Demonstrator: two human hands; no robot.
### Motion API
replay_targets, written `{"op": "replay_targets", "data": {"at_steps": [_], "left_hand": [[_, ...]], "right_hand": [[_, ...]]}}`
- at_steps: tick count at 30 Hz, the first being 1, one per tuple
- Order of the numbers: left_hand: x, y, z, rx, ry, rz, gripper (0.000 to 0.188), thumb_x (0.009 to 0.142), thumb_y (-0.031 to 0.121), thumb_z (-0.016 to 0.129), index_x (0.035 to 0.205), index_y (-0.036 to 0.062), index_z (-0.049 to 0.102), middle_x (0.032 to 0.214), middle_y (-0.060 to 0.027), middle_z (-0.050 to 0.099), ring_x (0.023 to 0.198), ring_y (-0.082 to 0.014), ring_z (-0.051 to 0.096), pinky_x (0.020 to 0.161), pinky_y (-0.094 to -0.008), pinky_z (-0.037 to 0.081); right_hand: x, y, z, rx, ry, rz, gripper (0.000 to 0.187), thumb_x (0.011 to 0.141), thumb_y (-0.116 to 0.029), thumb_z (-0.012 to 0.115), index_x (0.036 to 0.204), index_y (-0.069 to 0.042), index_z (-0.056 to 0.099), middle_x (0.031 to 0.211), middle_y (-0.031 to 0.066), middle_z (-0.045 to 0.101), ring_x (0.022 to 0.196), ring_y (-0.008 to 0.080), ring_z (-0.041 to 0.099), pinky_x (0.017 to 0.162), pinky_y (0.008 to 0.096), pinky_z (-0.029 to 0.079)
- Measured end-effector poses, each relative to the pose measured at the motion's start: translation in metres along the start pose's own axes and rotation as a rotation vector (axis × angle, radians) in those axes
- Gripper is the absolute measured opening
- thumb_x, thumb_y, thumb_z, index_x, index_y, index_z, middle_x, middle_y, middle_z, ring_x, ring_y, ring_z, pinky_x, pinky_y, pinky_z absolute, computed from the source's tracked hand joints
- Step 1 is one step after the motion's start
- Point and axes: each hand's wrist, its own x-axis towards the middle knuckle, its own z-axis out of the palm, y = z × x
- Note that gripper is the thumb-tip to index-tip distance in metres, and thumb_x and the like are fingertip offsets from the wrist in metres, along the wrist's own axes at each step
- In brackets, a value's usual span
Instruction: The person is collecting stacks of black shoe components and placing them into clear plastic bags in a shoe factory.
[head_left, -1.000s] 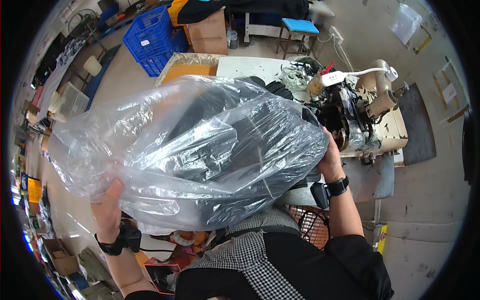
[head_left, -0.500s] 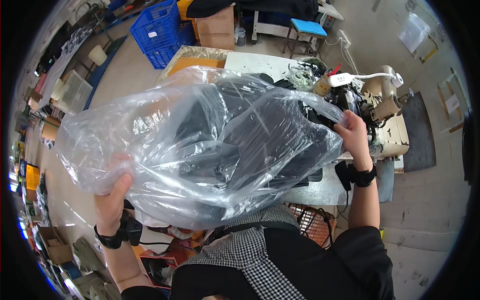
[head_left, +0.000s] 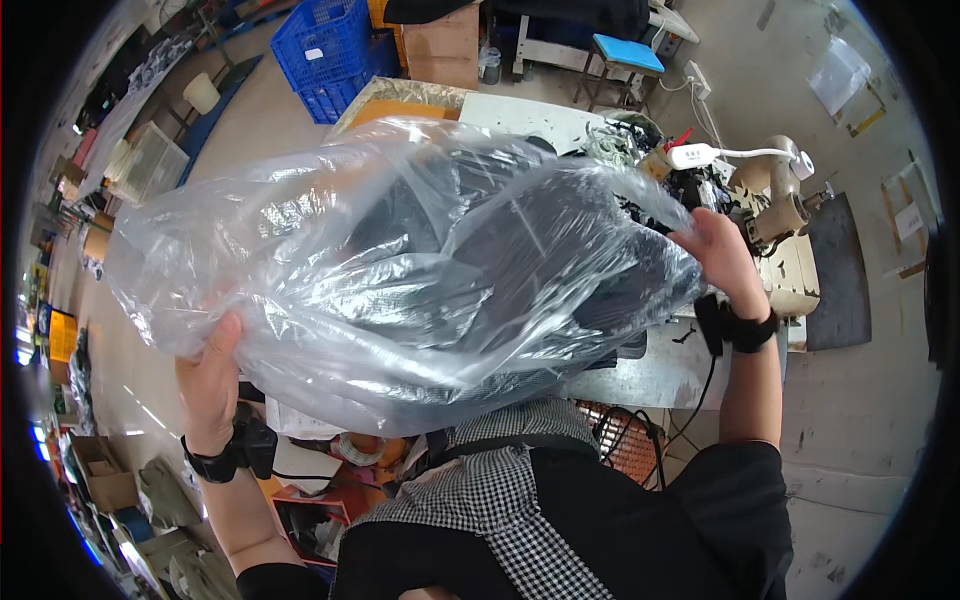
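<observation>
A large clear plastic bag (head_left: 330, 330) hangs spread out between my two hands, above the near part of the workbench. My left hand (head_left: 206, 385) grips its left end, with the thumb on the near side and the other fingers behind the film. My right hand (head_left: 730, 262) is closed on the bag's gathered upper right edge. Dark flat pieces (head_left: 535, 235) show through the film; I cannot tell whether they lie inside the bag or on the bench behind it.
Beyond my right hand stands a sewing machine (head_left: 780, 215) with a white lamp (head_left: 690, 155), beside a heap of black scraps (head_left: 625, 135). Blue crates (head_left: 325, 55) and a blue-topped stool (head_left: 628, 53) stand beyond the bench. A red box (head_left: 310, 525) is below my left forearm.
My hands have moved slightly farther apart, the left one up and leftward, the right one rightward. The bag is stretched wider and its lower edge has risen.
</observation>
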Motion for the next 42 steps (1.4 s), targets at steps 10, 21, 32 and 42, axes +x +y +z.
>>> {"op": "replay_targets", "data": {"at_steps": [10, 21, 32, 42], "left_hand": [[-0.004, -0.002, 0.003, -0.053, -0.005, 0.030, 0.050, 0.084, 0.003, 0.066, 0.129, 0.0001, 0.045, 0.121, -0.0105, 0.055, 0.110, -0.0205, 0.053, 0.096, -0.0342, 0.042], [-0.001, -0.004, 0.020, -0.038, -0.056, 0.028, 0.040, 0.085, 0.006, 0.064, 0.123, -0.0007, 0.051, 0.114, -0.0083, 0.059, 0.104, -0.0188, 0.056, 0.092, -0.0309, 0.044], [0.059, -0.004, -0.043, -0.489, 0.184, -0.152, 0.033, 0.095, 0.022, 0.054, 0.118, -0.0010, 0.053, 0.113, -0.0104, 0.060, 0.102, -0.0208, 0.060, 0.088, -0.0352, 0.050], [0.017, 0.087, 0.049, -0.339, -0.023, 0.245, 0.030, 0.093, 0.016, 0.054, 0.114, -0.0048, 0.055, 0.112, -0.0128, 0.061, 0.099, -0.0226, 0.061, 0.085, -0.0347, 0.051]], "right_hand": [[-0.014, -0.020, -0.016, 0.742, -0.432, 0.235, 0.030, 0.070, -0.014, 0.079, 0.091, 0.000, 0.064, 0.077, -0.0003, 0.062, 0.068, 0.0072, 0.054, 0.063, 0.0240, 0.044], [-0.028, -0.030, 0.004, 0.447, -0.279, 0.125, 0.019, 0.077, -0.014, 0.071, 0.089, -0.001, 0.063, 0.073, 0.0039, 0.063, 0.070, 0.0165, 0.062, 0.064, 0.0298, 0.048], [-0.044, -0.113, 0.074, 0.676, -0.612, -0.444, 0.079, 0.072, -0.027, 0.081, 0.135, -0.003, 0.040, 0.130, 0.0151, 0.048, 0.118, 0.0270, 0.049, 0.098, 0.0382, 0.042], [-0.033, -0.184, 0.129, 0.586, -0.238, -0.741, 0.103, 0.060, -0.023, 0.083, 0.141, 0.000, 0.024, 0.137, 0.0268, 0.033, 0.125, 0.0453, 0.034, 0.104, 0.0474, 0.031]]}}
